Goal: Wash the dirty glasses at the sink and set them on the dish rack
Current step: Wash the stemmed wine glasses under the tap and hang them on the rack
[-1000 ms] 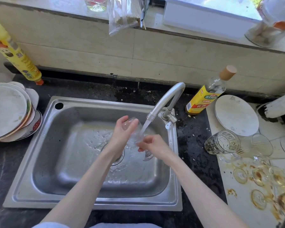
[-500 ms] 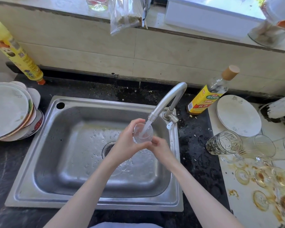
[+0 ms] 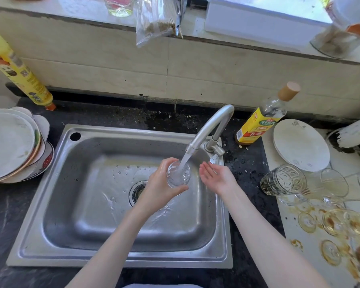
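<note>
We hold the glass (image 3: 178, 173) upright under the tap (image 3: 208, 127), left hand (image 3: 160, 187) wrapped around it over the sink (image 3: 75, 204); our right hand (image 3: 217, 177) hangs open just beside it, near the sink's right rim, with bare basin to the left.

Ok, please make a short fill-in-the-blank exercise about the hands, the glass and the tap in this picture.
1. The glass is held by the ___ hand.
2. Water from the tap runs into the ___.
3. The right hand is open and holds ___.
4. The plate stack sits ___ of the sink.

Missing words: left; glass; nothing; left
</note>
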Demonstrator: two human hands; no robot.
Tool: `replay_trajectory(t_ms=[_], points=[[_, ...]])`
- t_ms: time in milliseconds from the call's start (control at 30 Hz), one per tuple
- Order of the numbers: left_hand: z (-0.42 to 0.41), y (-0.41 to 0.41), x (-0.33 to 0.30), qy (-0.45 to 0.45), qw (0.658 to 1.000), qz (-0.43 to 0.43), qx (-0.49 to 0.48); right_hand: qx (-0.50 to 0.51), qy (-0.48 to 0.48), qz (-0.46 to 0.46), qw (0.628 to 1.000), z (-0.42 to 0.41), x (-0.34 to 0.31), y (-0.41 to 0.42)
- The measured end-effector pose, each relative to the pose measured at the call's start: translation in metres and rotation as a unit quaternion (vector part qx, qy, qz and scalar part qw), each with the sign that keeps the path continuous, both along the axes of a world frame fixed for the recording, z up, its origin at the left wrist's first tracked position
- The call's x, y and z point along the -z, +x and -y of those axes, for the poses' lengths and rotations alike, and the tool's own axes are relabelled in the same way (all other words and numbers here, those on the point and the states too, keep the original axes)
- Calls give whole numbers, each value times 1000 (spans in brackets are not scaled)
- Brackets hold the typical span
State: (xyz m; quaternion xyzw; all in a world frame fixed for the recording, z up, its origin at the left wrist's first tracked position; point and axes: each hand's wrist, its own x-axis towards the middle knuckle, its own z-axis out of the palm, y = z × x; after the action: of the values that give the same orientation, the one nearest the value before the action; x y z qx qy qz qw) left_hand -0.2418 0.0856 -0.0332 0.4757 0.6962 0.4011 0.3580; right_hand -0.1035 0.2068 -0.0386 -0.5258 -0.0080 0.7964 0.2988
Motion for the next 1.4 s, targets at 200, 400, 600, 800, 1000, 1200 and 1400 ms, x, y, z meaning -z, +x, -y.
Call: replay_trajectory(t_ms=[200,400,600,800,1000,1200,1400], points=[[2,3,2,-33,999,2,-21,20,-6,8,1000,-2,-1,1],[3,7,-5,-49,998,-18,-20,20,-11,1,1000,-1,-5,4],[0,7,-2,-55,998,1,-23,39,1,-28,999,-9,-18,9],[-13,6,-2,-19,1000,16,-15,63,4,-67,996,-31,-40,21],[-17,3,-5,2,1000,0,-20,76,2,-74,994,-51,-46,27],[-11,4,2,13,998,12,-62,-118,64,94,986,-5,-32,26],[-1,7,0,-17,986,115,-120,-255,-30,75,964,70,-6,4]])
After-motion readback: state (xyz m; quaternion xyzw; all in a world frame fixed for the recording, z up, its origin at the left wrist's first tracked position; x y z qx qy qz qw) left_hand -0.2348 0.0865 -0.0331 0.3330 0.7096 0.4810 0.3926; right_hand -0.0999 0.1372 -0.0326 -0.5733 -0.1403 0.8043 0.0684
